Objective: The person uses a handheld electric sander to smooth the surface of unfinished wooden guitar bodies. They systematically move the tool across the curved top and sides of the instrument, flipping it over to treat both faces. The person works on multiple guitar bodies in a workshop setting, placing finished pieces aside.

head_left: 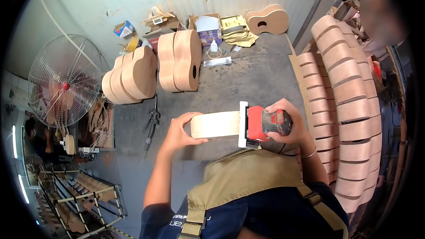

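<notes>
A pale wooden instrument body [215,125], like a small guitar or ukulele body, stands edge-up on the dark workbench in front of me. My left hand [180,130] grips its left end, with the thumb on the near side and the fingers on the far side. My right hand [290,121] is wrapped round a red and black power sander [257,124]. The sander's white-edged pad [242,125] is tilted upright against the right end of the body's side. The sander hides the rest of that end.
Several finished-shape bodies [179,59] stand on the workbench [248,77] at the back left. Behind are yellow sandpaper packs [237,31], a glue bottle [214,45] and another body [268,20]. An air blow gun [152,121] lies left. Tall stacks of bodies [352,106] rise at right; a fan [65,84] stands left.
</notes>
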A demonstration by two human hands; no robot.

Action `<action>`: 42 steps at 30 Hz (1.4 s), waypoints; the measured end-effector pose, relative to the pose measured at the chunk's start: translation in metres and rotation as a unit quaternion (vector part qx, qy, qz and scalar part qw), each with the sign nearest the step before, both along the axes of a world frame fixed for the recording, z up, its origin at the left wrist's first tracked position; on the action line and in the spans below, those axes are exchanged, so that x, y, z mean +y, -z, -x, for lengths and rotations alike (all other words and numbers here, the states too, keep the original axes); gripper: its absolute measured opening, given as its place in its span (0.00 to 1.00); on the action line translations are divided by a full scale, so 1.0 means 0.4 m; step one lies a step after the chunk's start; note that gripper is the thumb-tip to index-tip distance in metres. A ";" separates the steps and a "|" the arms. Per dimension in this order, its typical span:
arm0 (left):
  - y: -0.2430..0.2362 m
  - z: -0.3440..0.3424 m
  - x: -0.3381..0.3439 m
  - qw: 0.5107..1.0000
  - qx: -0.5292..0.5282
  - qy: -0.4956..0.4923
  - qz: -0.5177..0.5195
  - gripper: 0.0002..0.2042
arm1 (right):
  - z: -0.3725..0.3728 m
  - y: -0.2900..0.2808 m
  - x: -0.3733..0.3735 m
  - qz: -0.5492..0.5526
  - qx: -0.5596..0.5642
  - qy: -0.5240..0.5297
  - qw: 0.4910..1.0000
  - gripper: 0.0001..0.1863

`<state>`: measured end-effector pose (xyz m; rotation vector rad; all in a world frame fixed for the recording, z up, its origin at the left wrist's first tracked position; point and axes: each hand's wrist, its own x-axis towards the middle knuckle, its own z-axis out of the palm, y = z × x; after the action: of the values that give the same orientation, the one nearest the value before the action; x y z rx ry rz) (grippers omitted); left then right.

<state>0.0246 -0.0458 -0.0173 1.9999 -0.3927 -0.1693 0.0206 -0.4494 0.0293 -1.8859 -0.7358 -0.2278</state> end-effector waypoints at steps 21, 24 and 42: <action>-0.080 0.010 -0.004 0.968 -0.170 0.003 -0.185 0.40 | -0.015 0.071 0.162 -0.031 0.032 0.001 0.999 0.29; -0.083 0.007 0.017 0.955 -0.175 -0.008 -0.239 0.44 | -0.031 0.040 0.203 0.037 0.018 -0.037 0.998 0.27; -0.041 0.022 0.093 0.954 -0.170 -0.059 -0.241 0.48 | -0.096 0.012 0.273 0.085 -0.010 -0.086 0.993 0.26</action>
<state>0.0158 -0.0085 -0.0011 2.5386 -0.4809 0.1772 0.0590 -0.3403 0.0244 -1.9704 -0.9513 -0.0773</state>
